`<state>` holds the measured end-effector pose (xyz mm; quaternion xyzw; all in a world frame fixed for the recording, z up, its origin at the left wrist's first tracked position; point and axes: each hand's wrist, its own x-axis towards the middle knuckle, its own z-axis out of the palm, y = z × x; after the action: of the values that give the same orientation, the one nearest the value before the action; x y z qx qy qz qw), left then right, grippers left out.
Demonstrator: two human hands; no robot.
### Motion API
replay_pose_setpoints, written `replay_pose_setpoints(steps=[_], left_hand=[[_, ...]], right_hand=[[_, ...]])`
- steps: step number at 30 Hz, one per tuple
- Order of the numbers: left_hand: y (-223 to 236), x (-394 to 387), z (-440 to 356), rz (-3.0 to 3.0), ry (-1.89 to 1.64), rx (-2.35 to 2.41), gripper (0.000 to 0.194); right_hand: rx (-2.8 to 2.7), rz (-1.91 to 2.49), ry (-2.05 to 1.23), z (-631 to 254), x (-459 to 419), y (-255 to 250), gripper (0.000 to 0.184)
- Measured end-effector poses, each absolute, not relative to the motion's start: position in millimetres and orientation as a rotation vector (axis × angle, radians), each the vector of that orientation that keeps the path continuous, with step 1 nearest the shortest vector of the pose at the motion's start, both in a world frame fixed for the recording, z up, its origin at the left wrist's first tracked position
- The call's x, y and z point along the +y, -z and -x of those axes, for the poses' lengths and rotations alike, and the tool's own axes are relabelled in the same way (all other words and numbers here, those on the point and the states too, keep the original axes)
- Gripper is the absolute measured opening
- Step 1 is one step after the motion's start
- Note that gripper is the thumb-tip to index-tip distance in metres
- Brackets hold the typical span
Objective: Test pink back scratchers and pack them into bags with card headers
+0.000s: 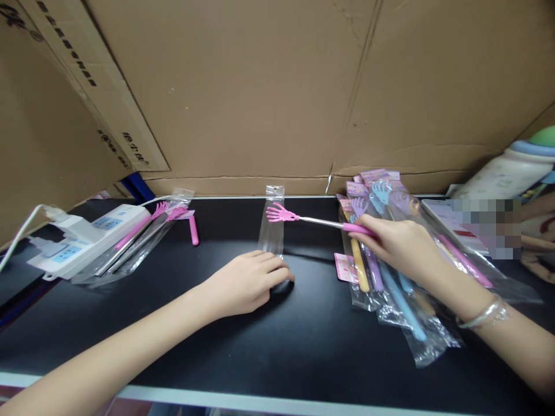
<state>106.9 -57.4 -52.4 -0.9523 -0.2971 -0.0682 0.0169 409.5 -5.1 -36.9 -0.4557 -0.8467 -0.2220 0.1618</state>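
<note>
One pink scratcher [321, 222] is in the right hand [394, 245]. That hand is closed around the pink handle, with the thumb and fingers gripping it. The shiny stick points left, and its little pink claw is up over the desk [303, 358], in front of the top part of a flat bag [271, 225]. You can see through the bag.

The left hand [254, 281] is down low at the near end of the flat bag, with its fingers bent. I cannot tell if they pinch the bag or just rest there. The two hands are well apart.

Under and around the right hand is a big pile of packs [399, 294], with blue, purple, yellow and pink scratchers in see-through bags. A pink card [346, 268] sticks out on the left side of the pile. On the right wrist is a see-through bracelet [485, 315].

Far to the left, a bag of pink scratchers [130, 251] lies beside a white power strip [95, 237]. A short pink handle [193, 230] lies near that bag. Brown cardboard [243, 86] stands up behind the desk.
</note>
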Motion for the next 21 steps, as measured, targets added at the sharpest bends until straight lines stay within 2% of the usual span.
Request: replay_pose_setpoints(steps=[9, 21], left_hand=[[58.5, -54.5, -103.8, 2.983, 0.221, -0.873, 0.032], [60.4, -48.1, -100.9, 2.871, 0.323, -0.836, 0.038]], right_hand=[[-2.438, 1.299, 0.605, -410.1, -5.5, 36.9, 0.037], [-2.447, 1.324, 0.554, -410.0, -5.6, 36.2, 0.038]])
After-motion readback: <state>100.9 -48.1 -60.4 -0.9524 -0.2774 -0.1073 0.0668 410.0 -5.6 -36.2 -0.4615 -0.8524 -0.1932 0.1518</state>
